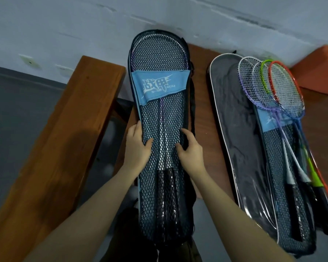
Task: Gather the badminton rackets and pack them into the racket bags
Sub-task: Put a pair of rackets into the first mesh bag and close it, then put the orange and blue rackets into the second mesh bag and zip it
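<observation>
Fingers (184, 134) of the right hand (189, 150) curl over the right edge of the mesh bag (159, 114), thumb pressed on the netting, so it has the edge gripped. The left hand (137, 146) holds the opposite edge, thumb on top and the other fingers wrapped out of sight behind the fabric. Between them the bag stands lengthwise on the desk (203, 114), head end toward the wall, with rackets (165, 140) already inside: their shafts and dark grips show through the mesh.

I judge this bag light and floppy. The netting will sag and fold wherever it is unsupported, and only the frames inside give it any stiffness. Holding both sides at the waist, near the shafts, looks sensible; lifting by the mesh alone could let the handles slide toward the foot.

To the right a second bag (233, 118) lies flat and opened, its grey lining up. Loose rackets (273, 91) rest fanned across its far side, purple, green and orange frames overlapping. They are light but stiff, with strings that snag; best taken by the grips, bunched together at the near end.
</observation>
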`<state>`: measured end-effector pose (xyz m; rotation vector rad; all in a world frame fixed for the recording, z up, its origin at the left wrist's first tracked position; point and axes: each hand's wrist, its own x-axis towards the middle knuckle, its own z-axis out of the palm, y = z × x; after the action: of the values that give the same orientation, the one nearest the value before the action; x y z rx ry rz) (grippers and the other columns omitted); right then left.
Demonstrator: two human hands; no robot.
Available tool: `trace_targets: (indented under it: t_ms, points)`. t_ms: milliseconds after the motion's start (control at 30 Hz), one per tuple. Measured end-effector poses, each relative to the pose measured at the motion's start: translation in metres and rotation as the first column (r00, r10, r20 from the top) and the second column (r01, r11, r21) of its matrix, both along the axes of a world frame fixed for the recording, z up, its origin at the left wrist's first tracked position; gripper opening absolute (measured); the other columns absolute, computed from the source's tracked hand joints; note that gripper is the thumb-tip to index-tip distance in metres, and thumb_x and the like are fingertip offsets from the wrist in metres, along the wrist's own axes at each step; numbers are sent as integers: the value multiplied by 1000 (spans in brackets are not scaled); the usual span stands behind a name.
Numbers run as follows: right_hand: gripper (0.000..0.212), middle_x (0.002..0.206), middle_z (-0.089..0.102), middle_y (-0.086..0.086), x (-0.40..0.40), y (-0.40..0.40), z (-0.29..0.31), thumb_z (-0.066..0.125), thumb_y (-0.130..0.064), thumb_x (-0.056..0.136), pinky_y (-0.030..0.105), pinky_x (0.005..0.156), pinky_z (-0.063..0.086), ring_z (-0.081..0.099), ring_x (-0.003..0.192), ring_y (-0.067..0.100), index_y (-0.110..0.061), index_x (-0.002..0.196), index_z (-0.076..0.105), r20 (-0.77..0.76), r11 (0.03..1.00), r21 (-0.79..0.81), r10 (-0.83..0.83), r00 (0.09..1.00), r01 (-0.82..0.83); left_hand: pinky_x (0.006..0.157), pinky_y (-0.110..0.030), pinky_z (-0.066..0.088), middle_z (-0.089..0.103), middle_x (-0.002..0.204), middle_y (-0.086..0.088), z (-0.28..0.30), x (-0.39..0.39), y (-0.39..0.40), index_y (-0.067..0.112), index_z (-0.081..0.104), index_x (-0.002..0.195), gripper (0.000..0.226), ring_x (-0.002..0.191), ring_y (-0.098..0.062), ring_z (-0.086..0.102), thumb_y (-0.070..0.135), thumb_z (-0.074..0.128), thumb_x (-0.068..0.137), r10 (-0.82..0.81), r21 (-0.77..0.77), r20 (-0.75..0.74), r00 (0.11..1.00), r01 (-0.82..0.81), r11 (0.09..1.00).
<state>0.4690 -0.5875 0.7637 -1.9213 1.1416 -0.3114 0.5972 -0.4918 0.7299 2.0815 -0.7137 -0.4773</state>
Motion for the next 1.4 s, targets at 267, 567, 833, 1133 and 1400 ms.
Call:
trace_targets:
  t_ms: [267,567,833,1133,1400]
  points:
    - [45,128,56,-2,-17,6,3,54,-7,91,20,99,40,53,114,10,-15,134,44,80,992,18,-123,989,122,100,-6,21,43,131,-18,1,2,-17,-4,30,139,65,123,-24,43,0,63,83,-153,-63,78,985,158,985]
    - [47,129,57,6,-10,-11,-11,56,-9,90,33,98,43,55,114,23,-14,134,44,-17,993,-78,-92,996,90,101,-35,38,48,127,-19,2,2,-20,-2,35,137,59,118,-32,44,17,61,87,-97,80,148,984,85,993]
    - [42,116,49,12,-34,-20,-4,53,-29,93,38,93,30,45,106,29,-21,134,47,-117,951,-306,-73,990,34,87,-45,45,53,123,-19,27,-20,-16,-2,46,128,54,109,-36,48,29,60,86,-211,277,459,863,87,957]
    - [37,105,57,18,-172,-96,-7,51,-21,86,50,86,46,55,96,37,-2,117,58,-53,945,-270,-206,977,185,80,-41,48,61,106,-14,48,-137,-88,4,65,103,39,97,-33,57,31,42,85,-360,167,436,825,319,933]
    - [33,100,60,22,-273,-183,-5,66,-11,79,49,79,46,56,90,43,-3,111,62,-235,885,-463,-171,957,45,73,-35,48,63,92,-7,50,-246,-168,8,66,96,37,83,-28,59,32,41,83,-386,133,347,855,363,922]
